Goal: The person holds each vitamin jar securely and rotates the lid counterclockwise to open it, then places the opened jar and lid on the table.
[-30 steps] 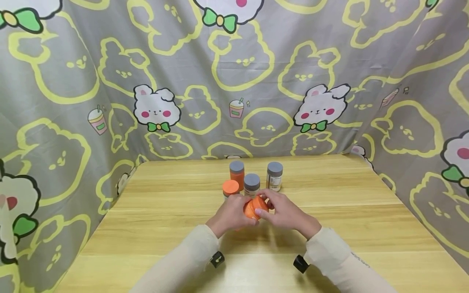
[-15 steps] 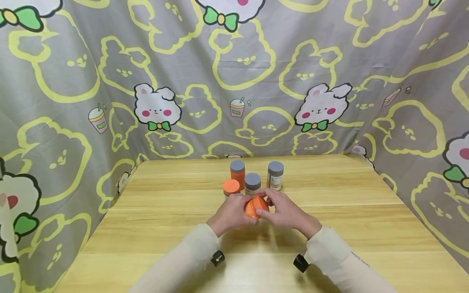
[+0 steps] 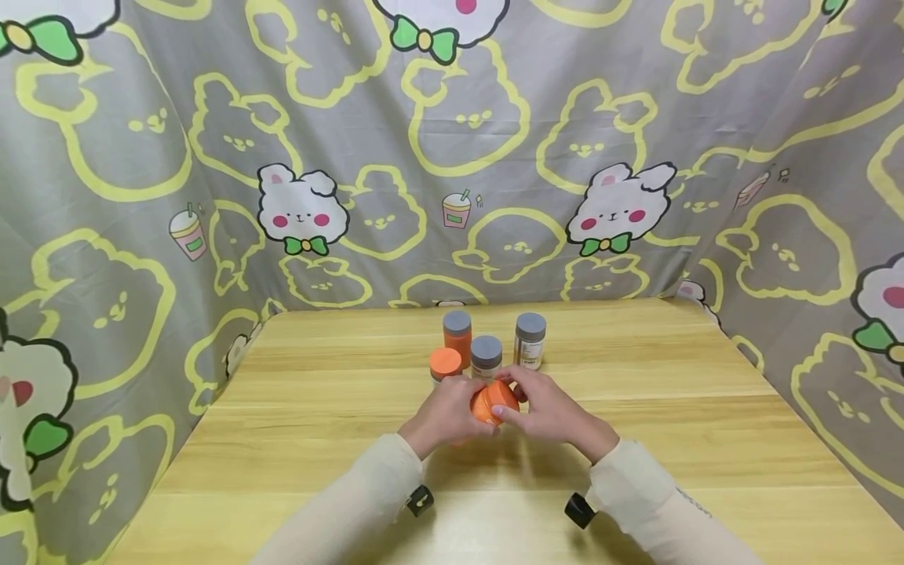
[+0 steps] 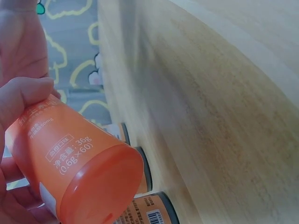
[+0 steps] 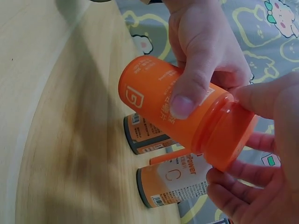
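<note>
Head view: closest to you, your pale sleeves [image 3: 374, 479] reach in over the worktop [image 3: 678, 424], and just ahead of them both hands meet on one orange bottle [image 5: 156, 95], tilted and held off the wood, its lid end higher than its base. Your left hand [image 3: 446, 412] grasps the body, thumb pressed on the printed side; your right hand [image 3: 549, 404] grips the lid [image 5: 231, 135] between thumb and fingers. The lid sits at the neck, but you can't tell from here whether it is loose.

The likeliest trouble is in that grip: the body looks smooth, so a hard twist could spin it inside your left hand. If the lid gave suddenly, the jolt could tip the bottle and spill whatever it contains.

Just beyond your knuckles stand an orange-lidded bottle [image 3: 445, 362] and a grey-lidded bottle [image 3: 486, 351]; whether you touch either is hidden. An elbowing motion or a slip forward could topple them into the orange-red bottle [image 3: 457, 345] behind. The pale-labelled bottle [image 3: 529, 345], off to the right, seems less exposed. Farthest back hangs the patterned curtain [image 3: 395, 118], well out of reach of any knock.
</note>
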`<state>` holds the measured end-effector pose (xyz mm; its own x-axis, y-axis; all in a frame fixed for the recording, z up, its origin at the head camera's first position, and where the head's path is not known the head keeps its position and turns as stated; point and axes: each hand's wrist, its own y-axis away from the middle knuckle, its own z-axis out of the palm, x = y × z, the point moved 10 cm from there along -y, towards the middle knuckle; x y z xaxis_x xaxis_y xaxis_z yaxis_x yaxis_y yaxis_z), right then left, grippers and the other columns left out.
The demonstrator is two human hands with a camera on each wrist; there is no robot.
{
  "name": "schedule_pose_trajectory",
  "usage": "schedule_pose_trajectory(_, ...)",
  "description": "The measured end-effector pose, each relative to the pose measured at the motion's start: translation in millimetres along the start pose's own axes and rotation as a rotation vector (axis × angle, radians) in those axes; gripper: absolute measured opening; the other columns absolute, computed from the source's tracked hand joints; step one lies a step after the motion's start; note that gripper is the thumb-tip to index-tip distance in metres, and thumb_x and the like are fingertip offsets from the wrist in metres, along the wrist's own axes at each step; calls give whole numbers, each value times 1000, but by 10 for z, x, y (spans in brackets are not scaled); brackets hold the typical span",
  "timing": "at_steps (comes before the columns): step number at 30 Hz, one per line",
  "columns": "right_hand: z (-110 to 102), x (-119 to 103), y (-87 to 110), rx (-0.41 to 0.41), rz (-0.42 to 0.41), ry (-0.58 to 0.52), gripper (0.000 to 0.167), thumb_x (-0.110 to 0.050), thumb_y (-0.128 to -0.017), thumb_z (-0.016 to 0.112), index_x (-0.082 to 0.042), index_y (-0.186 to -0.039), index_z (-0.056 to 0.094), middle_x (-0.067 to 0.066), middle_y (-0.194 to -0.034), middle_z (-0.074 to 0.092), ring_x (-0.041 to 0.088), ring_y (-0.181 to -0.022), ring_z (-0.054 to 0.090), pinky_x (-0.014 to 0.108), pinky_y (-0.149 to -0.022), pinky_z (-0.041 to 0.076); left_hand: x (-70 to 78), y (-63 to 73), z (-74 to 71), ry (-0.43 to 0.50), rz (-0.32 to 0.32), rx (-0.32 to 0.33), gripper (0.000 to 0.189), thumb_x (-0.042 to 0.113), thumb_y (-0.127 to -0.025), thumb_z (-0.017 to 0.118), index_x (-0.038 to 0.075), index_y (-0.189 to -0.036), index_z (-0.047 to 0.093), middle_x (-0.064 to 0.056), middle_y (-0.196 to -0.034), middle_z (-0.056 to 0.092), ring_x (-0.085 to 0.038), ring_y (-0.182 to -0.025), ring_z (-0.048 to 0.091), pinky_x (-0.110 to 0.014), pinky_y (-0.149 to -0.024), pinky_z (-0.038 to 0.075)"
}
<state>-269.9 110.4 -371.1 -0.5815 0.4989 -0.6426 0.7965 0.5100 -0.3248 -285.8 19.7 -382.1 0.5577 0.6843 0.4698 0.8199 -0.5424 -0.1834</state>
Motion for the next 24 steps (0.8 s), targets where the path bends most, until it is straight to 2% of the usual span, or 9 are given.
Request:
schedule_pose_trajectory(7,3,35,1,3,35,7,40,-31,-93,64,-1,-119,57,1,-93,64,8,-69,59,28,-63,51,4,5,-1,-1,-4,-7,42,30,-67,87,9,-97,67,6,-79,59,-10,-70,54,-21,-64,47)
schedule_pose_trajectory(13,-4,-24,0,-2,-28,-14,39,-19,-90,69,1,-121,55,3,-100,64,11,-79,62,35,-71,54,11,3,-8,-17,8,1,43,31,-65,87,10,-97,68,8,-78,59,-10,-70,53,-21,-65,46)
schedule_pose_trajectory(16,-12,-28,5,-2,-34,-8,42,-20,-90,69,1,-123,54,5,-104,64,12,-82,63,37,-74,54,10,3,-7,-20,5,2,43,32,-65,88,10,-96,67,8,-77,58,-10,-70,53,-21,-64,46)
schedule_pose_trajectory(19,-24,-4,4,7,-5,4,43,-26,-92,67,0,-124,54,4,-105,64,12,-81,62,37,-73,53,8,1,-6,-13,-1,1,44,32,-66,88,10,-97,68,7,-79,59,-10,-70,53,-22,-65,46)
schedule_pose_trajectory(24,-19,58,4,10,56,22,44,-35,-94,63,-3,-123,53,2,-96,63,9,-67,58,29,-63,50,19,-6,-8,-9,8,4,44,31,-66,88,9,-98,68,6,-80,61,-10,-71,54,-22,-66,47)
